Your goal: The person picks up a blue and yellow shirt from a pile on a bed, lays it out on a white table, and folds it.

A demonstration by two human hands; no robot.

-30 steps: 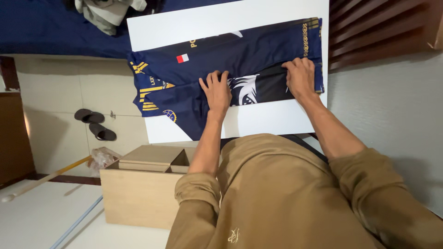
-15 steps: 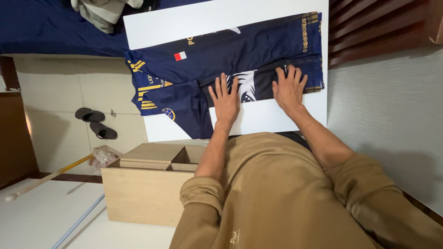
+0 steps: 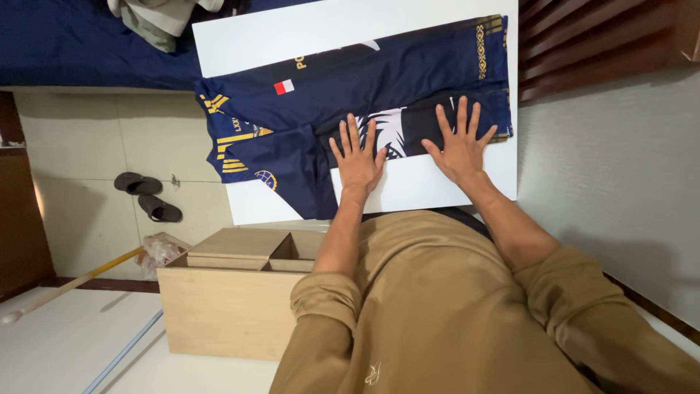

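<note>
On the white board, left hand and right hand press the navy shirt, grips wide.

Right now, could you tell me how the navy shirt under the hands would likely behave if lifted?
The navy shirt looks floppy: it lies folded and creased on the white board. Probably light, since the left hand and right hand flatten it with open palms. It would likely unfold and drape.
</note>
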